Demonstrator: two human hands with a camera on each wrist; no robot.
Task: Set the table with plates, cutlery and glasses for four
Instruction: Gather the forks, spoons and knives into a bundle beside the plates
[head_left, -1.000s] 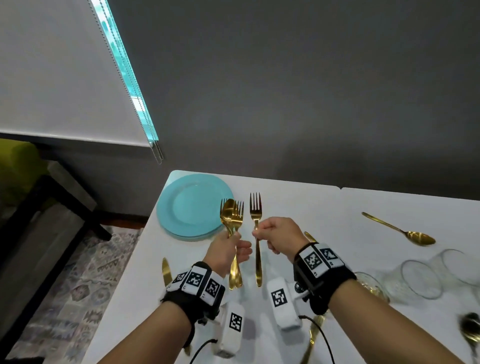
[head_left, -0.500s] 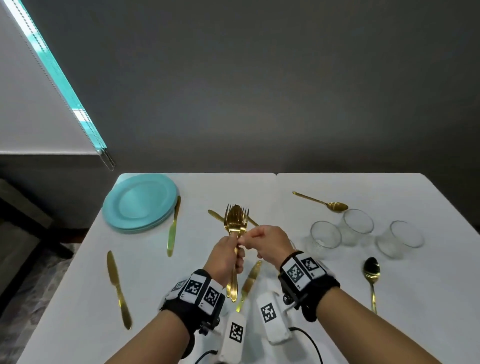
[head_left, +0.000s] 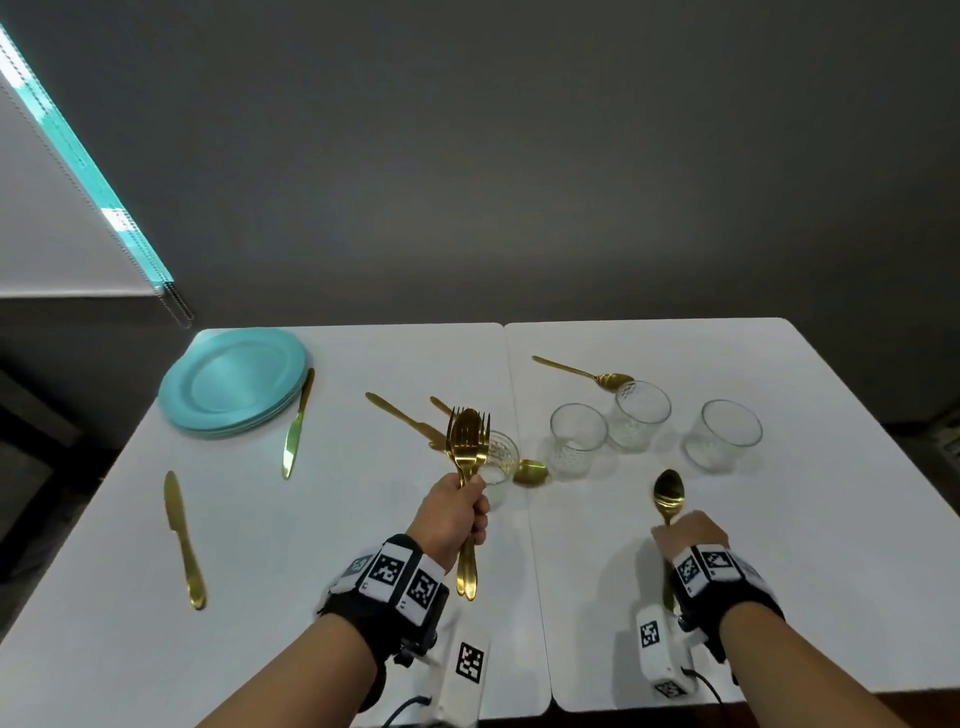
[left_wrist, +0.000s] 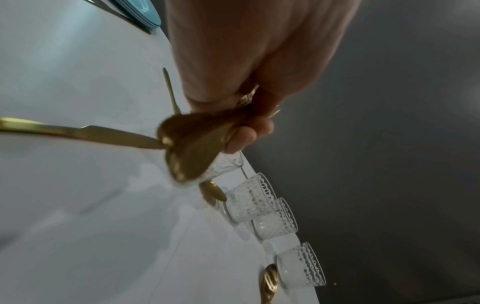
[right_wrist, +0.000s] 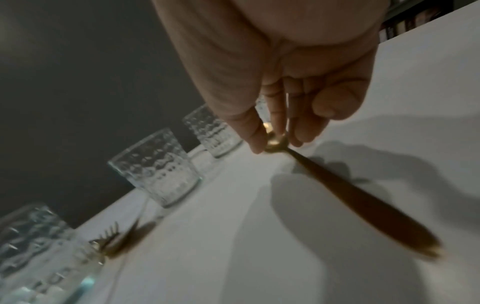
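My left hand grips a bundle of gold forks and a spoon by the handles and holds it upright above the white table. The left wrist view shows the handle ends sticking out of the fist. My right hand is down at the right over a single gold spoon. In the right wrist view the thumb and fingers pinch that spoon at its neck. A stack of teal plates sits at the far left corner.
Three patterned glasses stand mid-right, and another glass is behind the bundle. Gold knives lie at left and centre. More spoons lie near the glasses.
My right hand has left the cutlery bundle and moved right and down onto the lone spoon. My left hand still holds the bundle.
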